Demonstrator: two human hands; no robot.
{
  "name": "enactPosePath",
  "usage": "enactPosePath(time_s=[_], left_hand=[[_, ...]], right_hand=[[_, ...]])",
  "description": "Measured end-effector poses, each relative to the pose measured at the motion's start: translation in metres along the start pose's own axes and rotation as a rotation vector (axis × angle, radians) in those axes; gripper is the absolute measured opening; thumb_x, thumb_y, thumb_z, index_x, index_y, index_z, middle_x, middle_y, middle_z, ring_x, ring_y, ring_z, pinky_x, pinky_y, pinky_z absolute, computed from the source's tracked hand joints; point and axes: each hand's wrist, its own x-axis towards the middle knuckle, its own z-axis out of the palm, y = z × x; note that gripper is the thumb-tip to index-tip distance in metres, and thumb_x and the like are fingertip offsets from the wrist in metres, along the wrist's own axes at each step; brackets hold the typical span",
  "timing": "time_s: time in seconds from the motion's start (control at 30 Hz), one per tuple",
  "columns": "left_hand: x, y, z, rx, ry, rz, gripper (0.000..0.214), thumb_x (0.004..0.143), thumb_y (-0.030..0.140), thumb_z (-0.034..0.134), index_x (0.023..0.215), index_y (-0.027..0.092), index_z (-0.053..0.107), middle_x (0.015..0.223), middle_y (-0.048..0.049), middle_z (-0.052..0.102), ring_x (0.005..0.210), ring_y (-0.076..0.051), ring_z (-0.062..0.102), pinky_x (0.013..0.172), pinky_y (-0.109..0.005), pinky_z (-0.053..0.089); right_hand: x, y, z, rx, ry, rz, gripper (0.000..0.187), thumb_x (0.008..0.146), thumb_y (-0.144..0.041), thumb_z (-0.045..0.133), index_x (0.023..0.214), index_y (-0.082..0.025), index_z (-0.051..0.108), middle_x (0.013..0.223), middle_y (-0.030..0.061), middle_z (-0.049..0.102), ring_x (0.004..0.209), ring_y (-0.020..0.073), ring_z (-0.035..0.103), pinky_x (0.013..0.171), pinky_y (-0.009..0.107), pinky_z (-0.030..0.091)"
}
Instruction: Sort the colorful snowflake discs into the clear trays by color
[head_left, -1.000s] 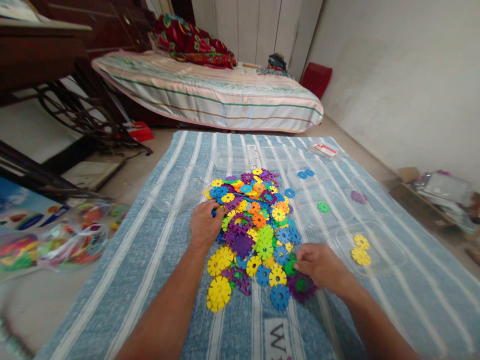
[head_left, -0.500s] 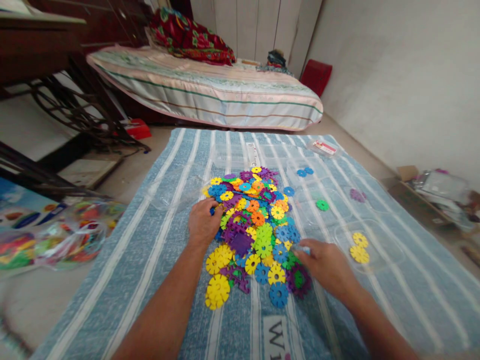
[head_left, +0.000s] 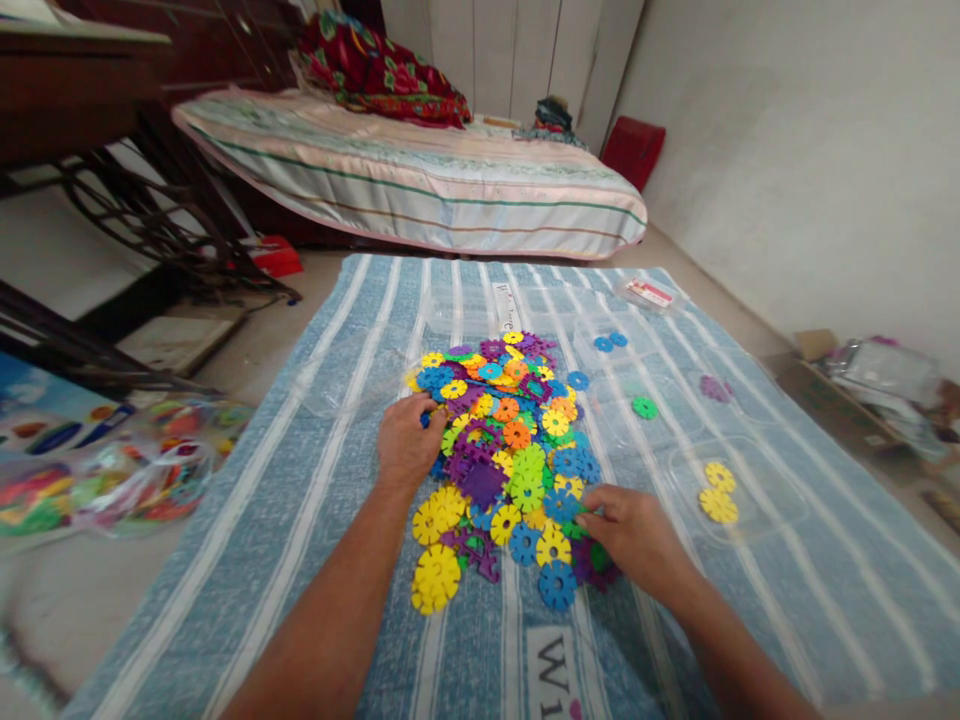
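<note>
A heap of plastic snowflake discs and square notched pieces (head_left: pixel 480 480) in yellow, blue, purple, green and orange lies mid-table. At its left edge, my left hand (head_left: pixel 405 440) is curled, with a blue plastic piece (head_left: pixel 425 419) showing between thumb and forefinger. Over the heap's right side, my right hand (head_left: pixel 634 535) has its thumb and forefinger drawn together beside a blue disc (head_left: pixel 562 508) and a green one (head_left: pixel 574 527). What the right fingertips pinch is hidden. Below that hand sits a purple piece (head_left: pixel 596 570), partly covered.
Clear shallow containers hold two yellow discs (head_left: pixel 718 492), a green disc (head_left: pixel 644 407), blue discs (head_left: pixel 610 342) and purple pieces (head_left: pixel 715 388). A small box with a red label (head_left: pixel 649 292) is at the back right. Bags of coloured pieces (head_left: pixel 142 480) lie on the floor at left.
My right hand has shifted slightly left onto the heap, and its fingers have closed in. The pale bluish thing at its fingertips no longer shows. My left hand has stayed put.
</note>
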Motion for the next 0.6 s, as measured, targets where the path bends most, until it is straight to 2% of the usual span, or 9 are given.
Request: enactPosePath(time_s=[0.1,0.17,0.23,0.33,0.37,0.4,0.47,0.6], left_hand=[[0.000,-0.001,0.001,-0.002,0.004,0.003,0.018,0.078,0.032,0.049,0.076,0.021,0.063,0.102,-0.0072,0.068,0.102,-0.021,0.059,0.095,-0.034,0.042],[0.001,-0.001,0.001,-0.003,0.006,0.010,0.019,0.078,0.032,0.048,0.076,0.021,0.063,0.101,-0.0076,0.068,0.102,-0.021,0.059,0.095,-0.034,0.042],[0.001,-0.001,0.001,-0.003,0.009,0.014,0.019,0.078,0.031,0.048,0.076,0.020,0.063,0.101,-0.0079,0.068,0.102,-0.021,0.059,0.095,-0.034,0.042],[0.000,-0.001,0.001,-0.001,0.010,0.009,0.019,0.078,0.031,0.048,0.076,0.020,0.063,0.102,-0.0076,0.068,0.102,-0.022,0.059,0.095,-0.034,0.042],[0.000,-0.001,0.001,-0.001,0.009,0.009,0.019,0.078,0.031,0.048,0.075,0.020,0.063,0.103,-0.0075,0.068,0.102,-0.022,0.059,0.095,-0.034,0.042],[0.000,-0.001,0.001,0.000,0.006,0.009,0.019,0.078,0.031,0.048,0.075,0.021,0.063,0.103,-0.0075,0.068,0.102,-0.022,0.059,0.095,-0.034,0.042],[0.001,-0.001,0.001,0.003,-0.002,0.010,0.019,0.079,0.032,0.048,0.075,0.020,0.063,0.102,-0.0076,0.068,0.101,-0.022,0.059,0.095,-0.034,0.042],[0.000,-0.002,0.001,0.007,0.001,0.014,0.018,0.078,0.032,0.049,0.075,0.020,0.063,0.101,-0.0073,0.068,0.101,-0.021,0.059,0.094,-0.034,0.043]], right_hand=[[0.001,0.001,-0.007,0.099,-0.018,0.005,0.018,0.072,-0.031,0.053,0.061,-0.019,0.061,0.047,-0.0055,0.049,0.045,0.0101,0.045,0.045,0.020,0.031],[0.003,0.001,-0.018,0.121,0.041,-0.011,0.023,0.074,-0.036,0.053,0.061,-0.019,0.061,0.045,-0.0059,0.047,0.042,0.0089,0.042,0.042,0.019,0.029],[0.006,0.000,-0.032,0.070,0.244,-0.033,0.028,0.076,-0.042,0.053,0.064,-0.019,0.062,0.045,-0.0052,0.048,0.041,0.0090,0.042,0.043,0.020,0.030],[0.010,0.002,-0.050,-0.113,0.671,-0.029,0.036,0.079,-0.048,0.049,0.081,-0.017,0.066,0.046,-0.0035,0.050,0.044,0.0114,0.048,0.049,0.022,0.034],[0.011,0.004,-0.053,-0.172,0.759,-0.027,0.039,0.080,-0.049,0.047,0.087,-0.015,0.066,0.046,-0.0029,0.051,0.045,0.0124,0.049,0.050,0.022,0.035],[0.012,0.005,-0.053,-0.215,0.790,-0.037,0.042,0.081,-0.050,0.046,0.091,-0.015,0.066,0.047,-0.0021,0.053,0.046,0.0132,0.051,0.051,0.023,0.035],[0.013,0.006,-0.048,-0.266,0.708,-0.079,0.043,0.083,-0.049,0.042,0.094,-0.015,0.066,0.051,0.0002,0.058,0.048,0.0145,0.054,0.053,0.024,0.037],[0.017,-0.006,-0.022,-0.441,0.320,-0.112,0.037,0.086,-0.043,0.042,0.107,-0.021,0.062,0.065,0.0032,0.068,0.059,0.0177,0.063,0.054,0.024,0.037]])
